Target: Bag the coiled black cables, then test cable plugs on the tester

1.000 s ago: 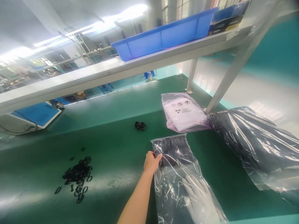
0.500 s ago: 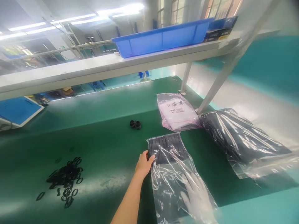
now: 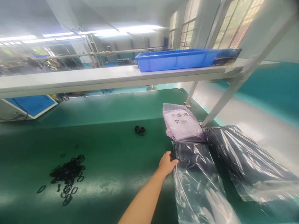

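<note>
My bare left hand [image 3: 167, 164] has its thumb and fingers closed on the left edge of a clear plastic bag [image 3: 190, 189], near its far end. Black parts [image 3: 192, 154] are packed in that end, their exact kind hard to make out under the glare. Low in the frame, my right hand [image 3: 219, 207] wears a white glove, its fingers stretched out and apart at the bag's near part. The plastic seems to lie over it; whether it is inside or underneath I cannot tell. A pink-tinted bag [image 3: 184, 123] with printed symbols touches the clear bag's far end.
On the green table [image 3: 112, 155], a pile of black rings [image 3: 68, 171] lies at left, and two black ring-shaped pieces [image 3: 140, 130] stand mid-table. A larger bag of black material [image 3: 245, 152] is at right. Overhead, a shelf [image 3: 93, 76] carries a blue bin [image 3: 175, 60].
The clear bag and both hands have shifted right, and the bag's far end now meets the pink-tinted bag. The camera view has tilted up and turned a little.
</note>
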The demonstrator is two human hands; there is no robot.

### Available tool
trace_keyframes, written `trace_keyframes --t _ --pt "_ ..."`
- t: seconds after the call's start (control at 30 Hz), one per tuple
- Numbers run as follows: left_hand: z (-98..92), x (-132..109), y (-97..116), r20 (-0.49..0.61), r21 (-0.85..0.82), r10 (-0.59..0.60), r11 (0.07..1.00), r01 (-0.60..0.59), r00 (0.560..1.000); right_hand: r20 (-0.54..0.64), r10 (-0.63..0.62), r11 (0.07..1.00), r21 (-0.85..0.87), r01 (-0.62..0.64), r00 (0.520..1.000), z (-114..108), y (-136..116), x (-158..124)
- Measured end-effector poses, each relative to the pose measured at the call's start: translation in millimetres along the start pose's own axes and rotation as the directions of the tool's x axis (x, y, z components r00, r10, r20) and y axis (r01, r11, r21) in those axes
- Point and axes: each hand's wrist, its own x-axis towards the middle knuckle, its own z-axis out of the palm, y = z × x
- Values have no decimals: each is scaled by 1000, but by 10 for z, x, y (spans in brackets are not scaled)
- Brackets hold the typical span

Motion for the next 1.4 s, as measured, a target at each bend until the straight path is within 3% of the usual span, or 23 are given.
trace_keyframes --t 0.13,0.3,0.43,0.5,0.6,0.67,0.77,0.9,1.1,1.27,1.4 --pt "-83 -265 -161 26 20 -24 1000 23 999 96 -102 991 -80 109 990 -185 -32 -29" --pt "-152 -776 -461 31 84 -96 992 93 995 97 -12 998 -63 18 995 -206 -184 -141" --pt "-72 -996 -341 -50 197 -49 979 58 998 102 -54 997 -50 59 993 -271 -171 -131" --pt "30 -961 -136 -67 321 125 942 -97 990 102 -70 996 -45 75 992 -309 -149 -101" --pt "269 -777 222 21 528 426 763 -372 904 86 -66 997 -21 68 994 -325 -143 -70" --pt "448 -630 407 61 593 495 681 -430 867 77 -49 999 -10 50 996 -308 -150 -66" --pt "656 -451 538 58 631 494 655 -415 867 81 -46 999 -5 47 996 -271 -148 -76" --pt "747 -347 535 47 651 477 652 -389 877 96 -54 999 15 52 994 -259 -135 -76" --pt "743 -322 486 68 662 470 638 -392 880 103 12 1000 23 -15 995 -273 -181 -70" --pt "754 -307 525 81 653 459 647 -395 885 83 -2 1000 5 1 997 -201 -186 -97" --pt "576 -535 486 69 602 436 699 -385 897 142 22 1000 16 -25 990 -262 -157 -93"
